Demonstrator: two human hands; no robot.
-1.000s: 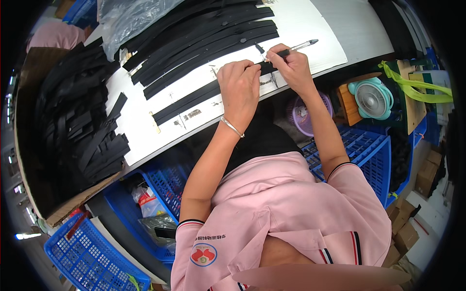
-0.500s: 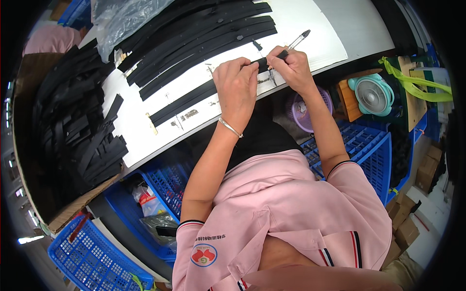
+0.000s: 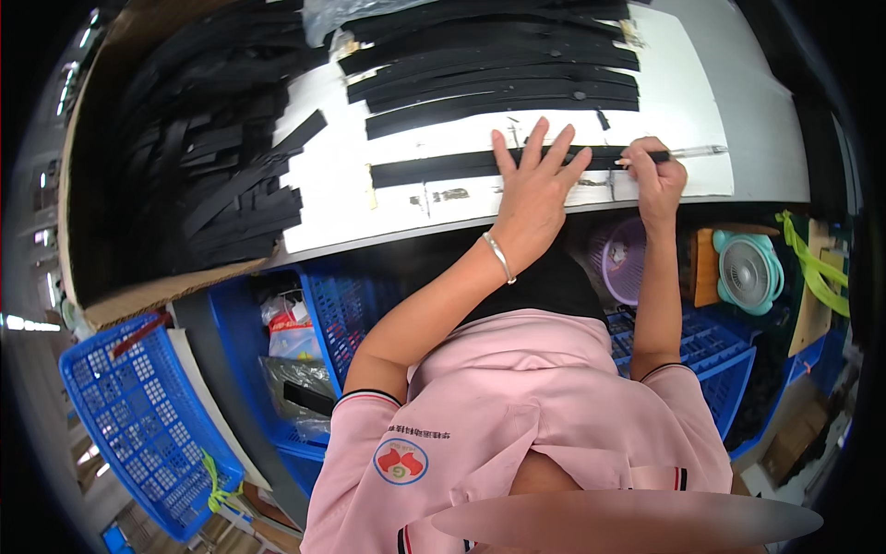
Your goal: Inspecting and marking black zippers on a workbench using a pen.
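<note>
A single black fabric strip (image 3: 434, 168) lies along the near part of a white board (image 3: 688, 83), which has dark marks on it. My left hand (image 3: 537, 194), with a silver bangle at the wrist, rests flat across this strip with its fingers spread. At the strip's right end, my right hand (image 3: 659, 185) is closed on a pen (image 3: 699, 150). The pen's clear barrel sticks out to the right, and its writing end is by my fingertips over the strip. Farther back, several black strips (image 3: 498, 97) lie side by side in rows.
At the left stands a cardboard box (image 3: 78, 185) heaped with black strips (image 3: 221, 166). Blue plastic baskets (image 3: 138, 415) stand below the table. To the right are a purple basket (image 3: 620, 263) and a teal fan (image 3: 749, 274). A clear plastic bag (image 3: 355, 17) lies at the back.
My left hand has gone from bent fingers at the strip to lying flat and spread on it. The pen in my right hand has turned from slanting upward to nearly level. The view has shifted.
</note>
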